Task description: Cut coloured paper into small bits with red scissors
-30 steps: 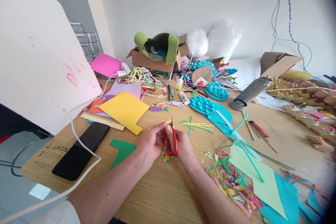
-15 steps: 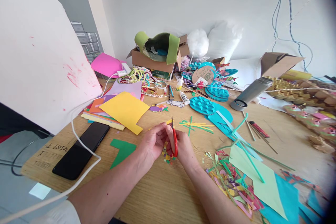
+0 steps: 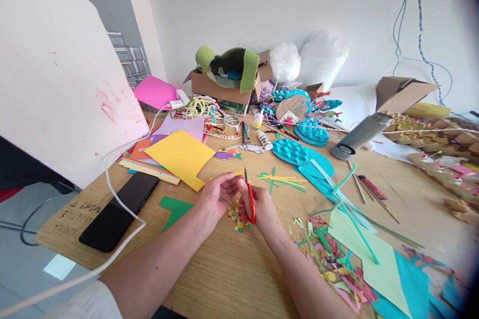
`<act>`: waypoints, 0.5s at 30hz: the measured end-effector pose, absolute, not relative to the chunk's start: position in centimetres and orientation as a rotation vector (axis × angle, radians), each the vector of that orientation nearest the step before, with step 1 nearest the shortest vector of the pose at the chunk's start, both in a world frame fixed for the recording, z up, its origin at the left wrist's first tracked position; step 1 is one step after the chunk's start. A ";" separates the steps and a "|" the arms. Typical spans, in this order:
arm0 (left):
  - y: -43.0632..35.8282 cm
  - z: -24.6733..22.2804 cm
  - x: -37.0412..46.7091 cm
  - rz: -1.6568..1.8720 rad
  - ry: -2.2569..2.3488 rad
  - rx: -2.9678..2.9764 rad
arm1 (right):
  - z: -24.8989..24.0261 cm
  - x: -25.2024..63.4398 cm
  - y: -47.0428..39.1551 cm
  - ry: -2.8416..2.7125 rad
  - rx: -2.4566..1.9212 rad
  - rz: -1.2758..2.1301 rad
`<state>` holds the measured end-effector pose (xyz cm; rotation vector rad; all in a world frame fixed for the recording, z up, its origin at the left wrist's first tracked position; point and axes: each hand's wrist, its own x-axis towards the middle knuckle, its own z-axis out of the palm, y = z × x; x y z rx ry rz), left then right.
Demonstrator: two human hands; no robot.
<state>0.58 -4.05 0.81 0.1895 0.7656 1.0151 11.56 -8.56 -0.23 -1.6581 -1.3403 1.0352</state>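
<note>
Red-handled scissors are in my right hand, their blades pointing away from me. Between the fingertips of my left hand is a narrow yellow paper strip, its end close beside the scissor blades. Below my hands a small heap of colourful paper bits lies on the table. Several thin green and yellow paper strips are crossed just beyond my right hand. A large yellow sheet with a notched corner rests on a paper stack to the left, and a green paper piece lies by my left forearm.
A black phone and a white cable occupy the left side. Mixed paper scraps spread at the right, near pale green paper. Farther back are glue bottles, a grey flask and a cardboard box.
My left hand has shifted slightly left, away from the scissors, with the yellow strip still in its fingers. The whole view has moved a little.
</note>
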 end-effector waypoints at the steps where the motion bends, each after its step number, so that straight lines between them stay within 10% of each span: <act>1: -3.7 0.8 0.3 1.031 0.769 0.218 | -0.2 11.5 -8.5 -1.335 -1.652 1.069; 15: -2.4 1.3 -1.0 1.003 0.878 0.488 | 0.2 11.3 -8.7 -1.437 -1.696 1.102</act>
